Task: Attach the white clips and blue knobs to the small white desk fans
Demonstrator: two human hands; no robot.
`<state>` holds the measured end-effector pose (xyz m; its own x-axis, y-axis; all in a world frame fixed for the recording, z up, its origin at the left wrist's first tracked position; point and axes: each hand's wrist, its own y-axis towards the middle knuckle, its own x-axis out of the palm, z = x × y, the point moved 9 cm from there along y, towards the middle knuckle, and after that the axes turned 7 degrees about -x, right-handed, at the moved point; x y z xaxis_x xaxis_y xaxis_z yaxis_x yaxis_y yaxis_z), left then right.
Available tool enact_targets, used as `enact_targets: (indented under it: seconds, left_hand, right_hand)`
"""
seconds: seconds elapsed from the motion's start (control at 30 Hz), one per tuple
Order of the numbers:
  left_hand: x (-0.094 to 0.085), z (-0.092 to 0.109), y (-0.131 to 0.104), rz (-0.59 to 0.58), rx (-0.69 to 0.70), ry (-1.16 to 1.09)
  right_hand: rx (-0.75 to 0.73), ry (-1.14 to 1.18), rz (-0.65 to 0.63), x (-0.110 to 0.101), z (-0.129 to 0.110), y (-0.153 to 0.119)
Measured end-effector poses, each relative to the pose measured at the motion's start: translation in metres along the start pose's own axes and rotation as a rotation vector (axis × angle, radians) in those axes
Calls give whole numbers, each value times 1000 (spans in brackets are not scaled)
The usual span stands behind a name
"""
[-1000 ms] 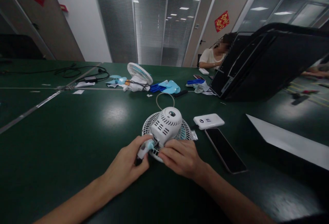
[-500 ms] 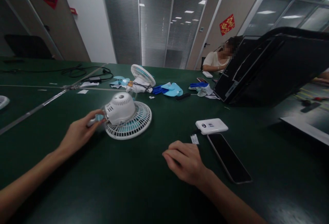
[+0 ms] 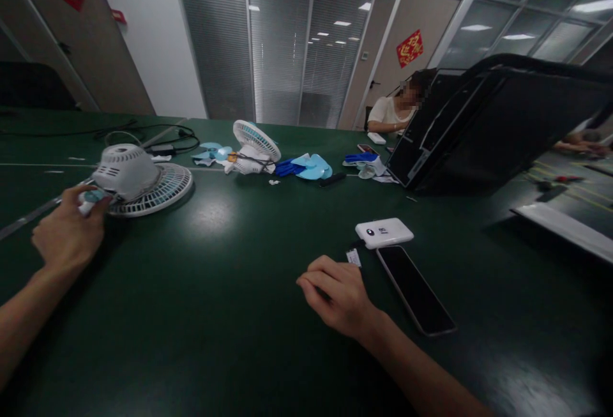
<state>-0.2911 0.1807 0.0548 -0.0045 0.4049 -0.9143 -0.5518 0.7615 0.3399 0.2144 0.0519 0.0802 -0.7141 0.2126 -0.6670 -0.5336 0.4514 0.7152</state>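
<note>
The white power bank (image 3: 384,232) bore dark characters that looked like "18", beside a small round dark mark. Just to its lower left, a small white label (image 3: 354,257) carried print too tiny to read. Far beyond the power bank, a red sign (image 3: 409,48) showed gold characters, not clear enough to read with certainty.

The left hand (image 3: 69,228), well to the left of the power bank, reached forward with its thumb and fingers pinching a light-blue and white piece (image 3: 90,198) at the side of the white fan (image 3: 125,171). The fan lay grille down, its housing upward, also well left of the power bank. The right hand (image 3: 338,292) was below and slightly left of the power bank, its fingers curled and pressed together, touching neither the power bank nor the dark phone (image 3: 416,289), which lay just below it.

A broad bare stretch of green table (image 3: 230,289) spread from the power bank leftward to the fan. Beyond the power bank, near the table's far edge, were a second fan (image 3: 256,149), blue blades (image 3: 313,166) and blue-and-white gloves (image 3: 364,160). A large black case (image 3: 498,123) rose to its upper right, limiting the room there.
</note>
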Motion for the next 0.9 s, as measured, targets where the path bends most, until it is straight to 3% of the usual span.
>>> enact_targets:
  seconds: [0.2,0.43,0.63,0.77,0.9]
  left_hand:
    - [9,-23,18,40,-45,48]
    - [6,-28,11,46,-90,-64]
    - [-22,-6,-11,257,38,-181]
    - [-35,14,-25,281,185,-170]
    - [-40,20,-29,310,235,-145]
  right_hand:
    - [53,34,-19,2,5,-2]
    - [112,70,-58,4,11,-2]
    - [320,-1,-197,16,29,-2]
    - [344,-89,-400,35,36,-12]
    - [372,-45,-535,52,42,-25]
